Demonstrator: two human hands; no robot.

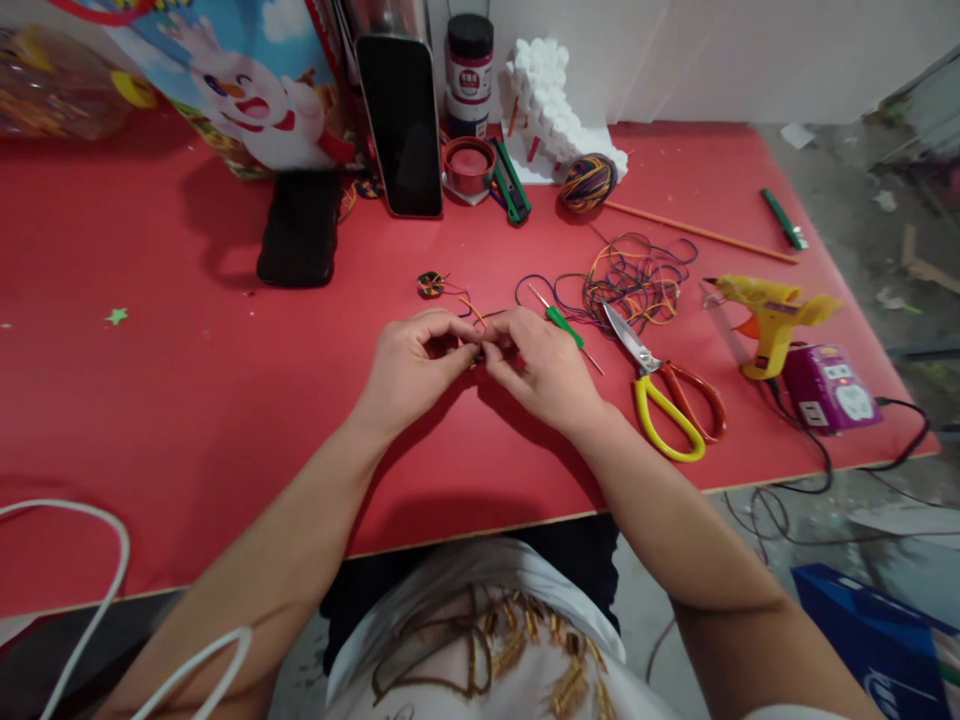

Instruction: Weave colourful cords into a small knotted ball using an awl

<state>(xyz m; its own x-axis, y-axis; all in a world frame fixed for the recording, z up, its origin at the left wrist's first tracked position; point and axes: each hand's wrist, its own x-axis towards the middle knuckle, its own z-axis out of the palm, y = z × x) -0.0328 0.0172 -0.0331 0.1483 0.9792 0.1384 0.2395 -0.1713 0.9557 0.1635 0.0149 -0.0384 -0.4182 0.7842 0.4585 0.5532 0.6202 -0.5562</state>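
My left hand [420, 365] and my right hand [544, 370] meet over the red table, thumbs and forefingers pinched together. Between their fingertips is a small dark, multicoloured yarn piece [477, 356], mostly hidden by the fingers. An orange strand [472, 311] sticks up just behind the fingertips. Past my left hand lies a small round yarn piece [430, 284] with loose ends. A green-handled crochet hook [564, 327] rests beside my right hand, near a loose tangle of multicoloured yarn [637, 280].
Right of the hands lie open scissors [671, 395], a yellow glue gun [772, 315] and a purple power box [831, 388] with cables. Behind stand a phone [401, 125], a jar [470, 75] and a yarn ball [589, 183] by a stick. A black phone-like object [298, 230] lies left.
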